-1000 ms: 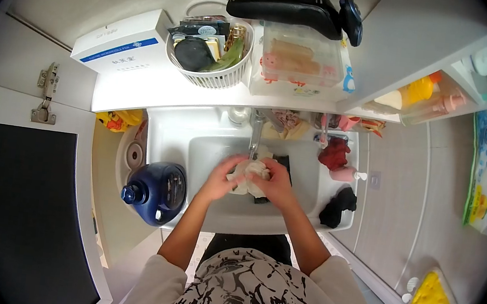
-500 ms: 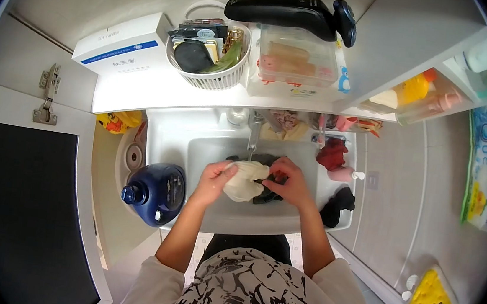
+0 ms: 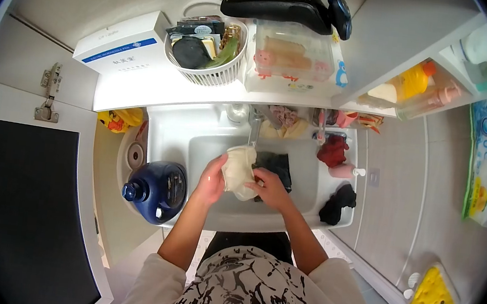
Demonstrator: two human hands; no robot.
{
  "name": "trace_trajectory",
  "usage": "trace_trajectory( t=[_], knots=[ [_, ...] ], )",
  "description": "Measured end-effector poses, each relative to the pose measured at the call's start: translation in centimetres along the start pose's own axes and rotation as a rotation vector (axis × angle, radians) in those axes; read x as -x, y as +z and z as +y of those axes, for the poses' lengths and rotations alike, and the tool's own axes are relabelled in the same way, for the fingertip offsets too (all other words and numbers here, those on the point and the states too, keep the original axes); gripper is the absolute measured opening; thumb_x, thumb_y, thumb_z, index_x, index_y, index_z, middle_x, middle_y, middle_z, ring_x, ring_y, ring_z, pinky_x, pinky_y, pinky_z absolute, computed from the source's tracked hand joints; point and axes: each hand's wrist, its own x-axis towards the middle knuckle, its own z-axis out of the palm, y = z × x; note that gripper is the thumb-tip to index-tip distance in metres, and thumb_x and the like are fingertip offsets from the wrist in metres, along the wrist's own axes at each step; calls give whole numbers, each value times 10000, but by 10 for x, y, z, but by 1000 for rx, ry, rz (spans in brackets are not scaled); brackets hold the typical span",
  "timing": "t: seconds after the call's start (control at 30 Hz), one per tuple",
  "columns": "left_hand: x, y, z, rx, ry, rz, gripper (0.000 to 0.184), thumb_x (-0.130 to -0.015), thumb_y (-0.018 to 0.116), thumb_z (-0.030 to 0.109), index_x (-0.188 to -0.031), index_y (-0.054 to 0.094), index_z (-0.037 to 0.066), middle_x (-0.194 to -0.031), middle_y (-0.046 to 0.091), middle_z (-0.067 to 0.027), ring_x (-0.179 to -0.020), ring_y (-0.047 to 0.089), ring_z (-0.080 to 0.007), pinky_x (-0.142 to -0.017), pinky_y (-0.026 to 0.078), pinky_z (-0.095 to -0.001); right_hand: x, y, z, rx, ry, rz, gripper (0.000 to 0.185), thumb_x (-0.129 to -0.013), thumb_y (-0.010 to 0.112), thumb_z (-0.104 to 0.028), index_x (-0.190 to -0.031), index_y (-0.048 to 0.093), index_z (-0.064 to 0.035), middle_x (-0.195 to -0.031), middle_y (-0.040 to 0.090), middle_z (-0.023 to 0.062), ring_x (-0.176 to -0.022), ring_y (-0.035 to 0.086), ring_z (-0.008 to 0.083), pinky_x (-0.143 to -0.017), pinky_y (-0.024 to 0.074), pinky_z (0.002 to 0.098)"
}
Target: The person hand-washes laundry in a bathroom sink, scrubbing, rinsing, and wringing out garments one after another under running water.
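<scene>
A cream cloth (image 3: 238, 172) is spread between my two hands over the white sink (image 3: 208, 207), just below the faucet (image 3: 255, 131). My left hand (image 3: 212, 179) grips its left edge. On the right, the fingers of my right hand (image 3: 269, 188) pinch the cloth's lower right side. Dark cloth (image 3: 275, 168) lies in the basin behind and beside my right hand, partly hidden by it.
A blue detergent bottle (image 3: 156, 192) stands at the sink's left. Red cloth (image 3: 332, 151), a pink pump bottle (image 3: 343, 171) and black cloth (image 3: 339, 204) rest on the right rim. Above, the shelf (image 3: 136, 96) holds a white basket (image 3: 216, 77) and a black shaver (image 3: 279, 6).
The cream cloth has gone from bunched up to spread out, and now sits slightly further left. My right hand has moved left, onto the cloth's lower right side.
</scene>
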Motion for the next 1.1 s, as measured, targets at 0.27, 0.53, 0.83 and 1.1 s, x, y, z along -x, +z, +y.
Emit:
trace_trajectory(
  t=[0.27,0.53,0.83,1.1],
  knots=[
    [-11,-59,-28,-459,-100,89,435,-1007,593,233,-1396,564,40,-1315,641,-70,-1199,599,-176,-1062,439,-337,9,-2,53,-216,192,111,334,-1041,600,-323,-1122,677,-8,-935,674,51,-871,613,123,-780,505,302],
    [6,-76,-76,-1593,350,266,578,-838,722,107,-1399,583,115,-1375,585,-155,-1204,600,-334,-1068,449,-396,-8,18,34,-995,364,323,350,-1057,557,-311,-1168,653,7,-1041,679,51,-913,625,131,-824,508,299],
    [-9,-81,-75,-528,139,92,353,-966,631,251,-1245,643,35,-1249,670,-84,-1166,633,-244,-1013,485,-401,-8,7,38,-949,328,380,406,-926,559,-148,-1294,591,21,-1176,663,104,-1094,645,219,-964,512,346],
    [-7,-25,-66,142,18,139,406,-1019,541,369,-1304,600,86,-1235,670,-58,-1141,648,-196,-992,487,-383,-21,39,95,-1301,422,494,509,-1025,481,-439,-1323,582,-39,-1259,640,107,-1186,617,267,-1063,464,407]
  ],
)
